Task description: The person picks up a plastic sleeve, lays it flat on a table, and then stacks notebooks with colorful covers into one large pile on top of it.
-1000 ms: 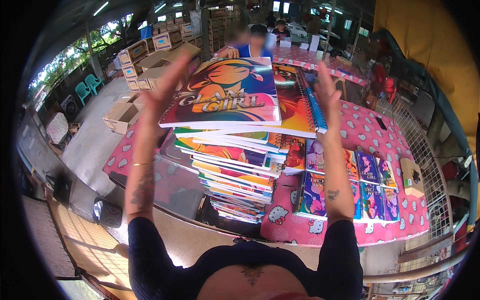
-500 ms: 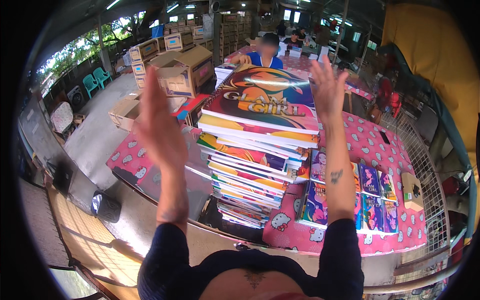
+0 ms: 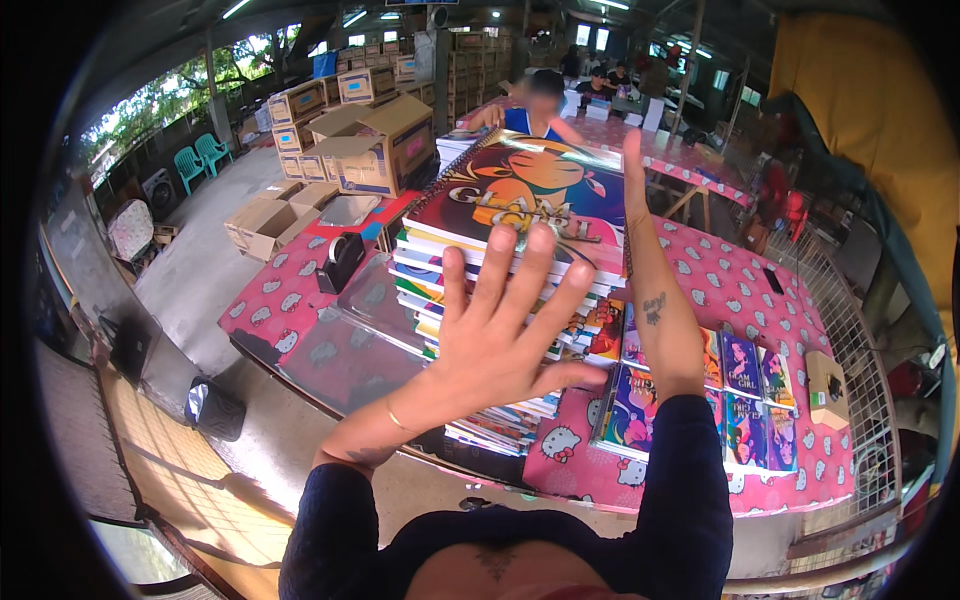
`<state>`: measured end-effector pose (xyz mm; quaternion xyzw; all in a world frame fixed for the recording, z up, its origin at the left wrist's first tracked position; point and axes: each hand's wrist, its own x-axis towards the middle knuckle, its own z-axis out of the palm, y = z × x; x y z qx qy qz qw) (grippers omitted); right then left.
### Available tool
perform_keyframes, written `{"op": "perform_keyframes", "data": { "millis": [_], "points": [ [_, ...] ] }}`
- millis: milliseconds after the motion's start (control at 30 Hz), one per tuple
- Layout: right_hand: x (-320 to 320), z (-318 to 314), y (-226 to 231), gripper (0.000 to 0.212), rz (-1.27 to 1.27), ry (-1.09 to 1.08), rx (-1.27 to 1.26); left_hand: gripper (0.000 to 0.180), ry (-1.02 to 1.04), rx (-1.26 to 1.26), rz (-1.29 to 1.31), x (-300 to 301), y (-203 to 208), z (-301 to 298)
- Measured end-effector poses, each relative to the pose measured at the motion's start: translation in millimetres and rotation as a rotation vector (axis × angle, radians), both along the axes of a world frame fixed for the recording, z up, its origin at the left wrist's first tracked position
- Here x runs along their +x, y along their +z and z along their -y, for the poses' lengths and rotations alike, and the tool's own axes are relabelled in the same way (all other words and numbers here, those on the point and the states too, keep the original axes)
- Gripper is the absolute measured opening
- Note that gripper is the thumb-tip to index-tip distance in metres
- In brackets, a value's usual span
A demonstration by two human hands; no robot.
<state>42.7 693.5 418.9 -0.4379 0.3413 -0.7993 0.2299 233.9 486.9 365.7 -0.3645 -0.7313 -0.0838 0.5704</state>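
In front of me stands a tall, uneven stack of spiral notebooks (image 3: 412, 283). A glossy notebook (image 3: 530, 165) with a colourful illustrated cover lies on top, its coil along the left edge. My left hand (image 3: 505, 330) is spread flat against the near side of the stack, fingertips at the top notebook's near edge and hiding part of the pile; whether the palm presses on it, I cannot tell. At the stack's upper right, my right hand (image 3: 634, 175) is upright with fingers stretched along the notebooks' right edge. Neither hand grips anything.
Smaller notebooks (image 3: 745, 430) lie in rows on the pink patterned tablecloth (image 3: 690, 255), beside a small cardboard box (image 3: 827, 388) and a phone (image 3: 773, 280). A black tape dispenser (image 3: 343, 262) stands left. Cartons (image 3: 385, 145) are behind it; a person in blue (image 3: 530, 120) sits across.
My left hand has swung from the stack's left side to its near face, fingers spread. My right hand has moved in to the right edge. The upper notebooks look more evenly lined up.
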Motion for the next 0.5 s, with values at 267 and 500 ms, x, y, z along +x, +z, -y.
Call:
{"op": "perform_keyframes", "data": {
  "millis": [267,500],
  "points": [
    [30.8,-59.3,-81.0,0.094,-0.052,-0.767,-0.014,0.082,-0.867,1.183,0.641,-82.7,-30.3,102.2],
    [137.6,29.4,-111.5,0.107,-0.763,-1.402,0.116,0.069,-1.260,1.249,1.052,-151.4,-155.1,133.1]
  ]
}}
